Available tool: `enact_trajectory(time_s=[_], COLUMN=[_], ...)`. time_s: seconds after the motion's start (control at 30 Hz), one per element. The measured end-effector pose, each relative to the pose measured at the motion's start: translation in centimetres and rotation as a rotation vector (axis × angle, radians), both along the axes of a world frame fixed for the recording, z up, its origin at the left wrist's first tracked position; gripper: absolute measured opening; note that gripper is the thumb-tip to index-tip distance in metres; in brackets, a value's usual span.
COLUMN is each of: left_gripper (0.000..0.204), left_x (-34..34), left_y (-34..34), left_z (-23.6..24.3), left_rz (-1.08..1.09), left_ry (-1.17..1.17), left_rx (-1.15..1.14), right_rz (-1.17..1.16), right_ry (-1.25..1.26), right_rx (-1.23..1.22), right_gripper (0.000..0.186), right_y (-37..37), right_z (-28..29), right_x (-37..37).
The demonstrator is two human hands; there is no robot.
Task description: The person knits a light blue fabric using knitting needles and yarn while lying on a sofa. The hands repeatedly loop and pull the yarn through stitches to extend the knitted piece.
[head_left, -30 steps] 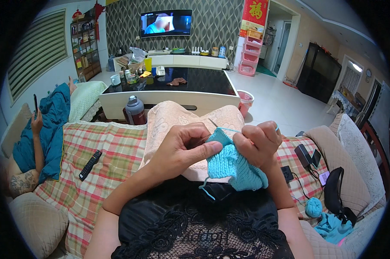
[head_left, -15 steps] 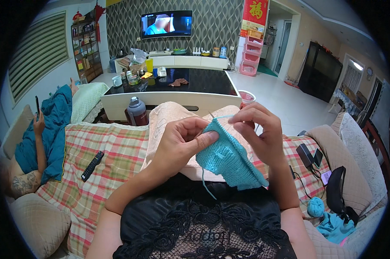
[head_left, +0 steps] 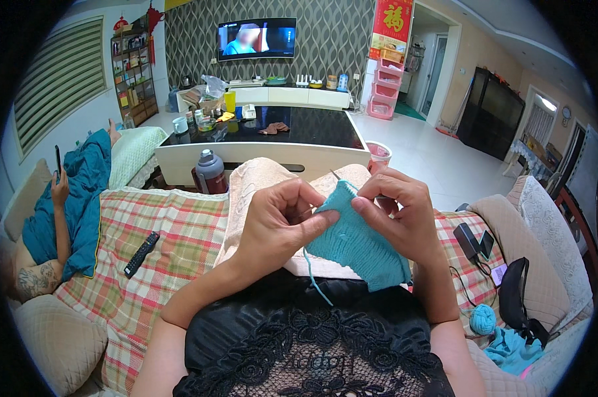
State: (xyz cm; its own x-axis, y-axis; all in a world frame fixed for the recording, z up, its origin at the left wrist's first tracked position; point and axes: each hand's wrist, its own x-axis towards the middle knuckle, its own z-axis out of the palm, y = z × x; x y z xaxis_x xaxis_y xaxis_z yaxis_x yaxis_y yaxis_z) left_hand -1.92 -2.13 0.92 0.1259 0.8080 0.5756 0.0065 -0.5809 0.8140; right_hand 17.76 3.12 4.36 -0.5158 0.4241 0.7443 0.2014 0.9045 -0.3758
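Note:
A turquoise piece of knitting (head_left: 358, 248) hangs between my hands above my lap. My left hand (head_left: 285, 215) pinches its upper left edge between thumb and fingers. At the upper right edge, my right hand (head_left: 398, 212) is closed on the knitting with thumb and forefinger. The tip of a knitting needle (head_left: 336, 175) pokes out above the top corner; the rest of the needle is hidden by the fabric and fingers. A loose yarn tail (head_left: 315, 281) dangles from the left side onto my black satin top. Over my knees lies a pale peach cover (head_left: 259, 178).
On the plaid sofa cover (head_left: 160, 218) lies a remote control (head_left: 142, 255) to my left. Another person's arm (head_left: 60, 218) holds a phone at far left. A turquoise yarn ball (head_left: 483, 319) and cables are at my right. Ahead stand a thermos (head_left: 211, 173) and a black-topped table (head_left: 312, 126).
My right hand has come down and closed in on the knitting's edge. The fabric has turned to show a flatter face, and the yarn strand at the top is no longer stretched out.

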Motion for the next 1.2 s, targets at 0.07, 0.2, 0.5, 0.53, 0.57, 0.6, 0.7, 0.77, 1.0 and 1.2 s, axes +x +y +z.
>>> enact_trajectory(time_s=[0.07, 0.2, 0.5, 0.53, 0.57, 0.6, 0.7, 0.77, 1.0, 1.2], left_gripper=[0.009, 0.013, 0.016, 0.015, 0.015, 0.017, 0.023, 0.033, 0.038, 0.032], left_x=[0.1, 0.1, 0.2, -0.3, -0.8, -1.4, -4.8, -6.2, -0.6, -0.6], left_y=[0.1, 1.0, 0.7, 1.4, 2.0, 2.7, 5.8, 7.1, 1.6, 3.7], left_z=[0.0, -0.3, 1.2, 0.8, 0.6, 0.2, -0.1, -0.1, 2.3, 0.1], left_rz=[-0.015, 0.006, 0.307, 0.325, 0.343, 0.408, 0.472, 0.967, 0.733, 0.705], left_ry=[-0.014, -0.050, 0.319, 0.312, 0.307, 0.257, 0.130, 0.387, 0.715, 0.626], left_rx=[-0.007, -0.028, 0.403, 0.390, 0.378, 0.324, 0.075, 0.484, 0.764, 0.692], right_rz=[0.012, 0.057, -0.035, -0.019, -0.002, 0.055, 0.284, 0.383, 0.481, 0.496], right_ry=[0.015, 0.093, 0.507, 0.547, 0.590, 0.672, 0.868, 0.912, 0.920, 0.758], right_rx=[-0.017, -0.103, -0.164, -0.208, -0.250, -0.232, -0.471, -0.572, -0.693, -0.765], right_gripper=[0.009, 0.010, 0.017, 0.018, 0.018, 0.017, 0.015, 0.014, 0.013, 0.014], right_y=[0.2, 0.8, 3.8, 3.9, 4.1, 5.0, 7.7, 8.3, 6.2, 3.5], right_z=[-0.1, -0.7, 0.4, 0.6, 0.7, 0.6, 0.7, 0.0, -3.1, -3.1], right_x=[0.2, 0.0, -1.9, -1.8, -1.6, -1.5, -0.2, -0.5, -4.5, -5.6])
